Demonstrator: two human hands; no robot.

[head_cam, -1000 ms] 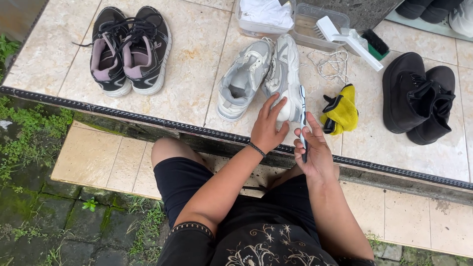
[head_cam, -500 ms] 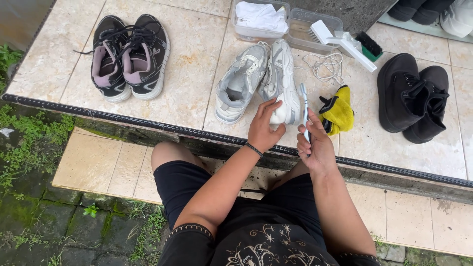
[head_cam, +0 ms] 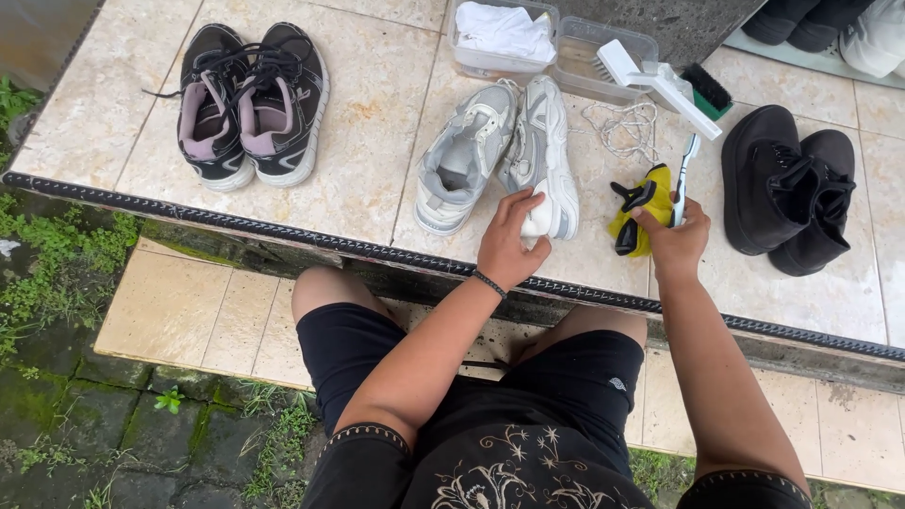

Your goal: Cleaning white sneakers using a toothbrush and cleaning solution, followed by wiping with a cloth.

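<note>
Head view: the right hand [head_cam: 674,240] has been moved away from the grey shoe [head_cam: 545,155] and toward the yellow gloves [head_cam: 641,209], fingers closed round a small brush [head_cam: 685,174]. The left hand [head_cam: 509,243] remains on the shoe's heel, loosely curled. Scrubbing appears to be paused; the shoe lies on the tiled ledge [head_cam: 377,123].

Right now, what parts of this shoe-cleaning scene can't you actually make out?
All in the head view:
- Heel of the grey sneaker: covered by the left hand.
- Toothbrush handle: hidden inside the right hand.
- Shoes at the top right: cut off by the frame edge.
- Clear tub contents: too small to tell.
</note>
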